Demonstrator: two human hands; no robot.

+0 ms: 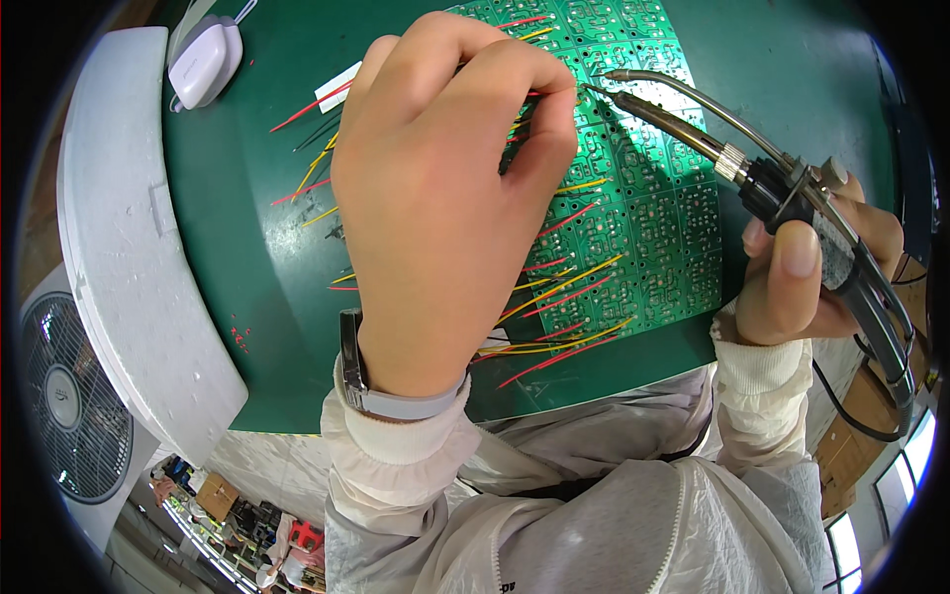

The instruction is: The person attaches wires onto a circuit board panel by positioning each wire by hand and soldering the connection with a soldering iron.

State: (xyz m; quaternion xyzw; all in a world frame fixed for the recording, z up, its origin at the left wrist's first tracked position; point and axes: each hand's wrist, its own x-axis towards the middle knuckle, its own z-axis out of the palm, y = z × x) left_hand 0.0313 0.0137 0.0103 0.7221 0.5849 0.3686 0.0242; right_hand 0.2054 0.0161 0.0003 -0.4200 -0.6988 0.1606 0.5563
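A green circuit board panel [653, 233] lies on the green mat, with several red, yellow and black wires [569, 282] attached in rows. Over its left part is my left hand [445, 168], thumb and forefinger pinched on a thin red wire [534, 94]. The hand hides much of the wires beneath it. My right hand [797, 277] grips a soldering iron [678, 127] from the right, its fingers wrapped round the dark handle. A curved metal tube [708, 102] is clamped along the iron. The iron's tip is close to the left fingertips, at the panel's surface.
A long white foam piece [148, 228] borders the mat on the left, beside a fan [64, 401]. A pale lilac case [206, 64] sits at the far left. Small red scraps [239, 335] dot the mat. The iron's black cable [841, 421] loops down near cardboard boxes [859, 445].
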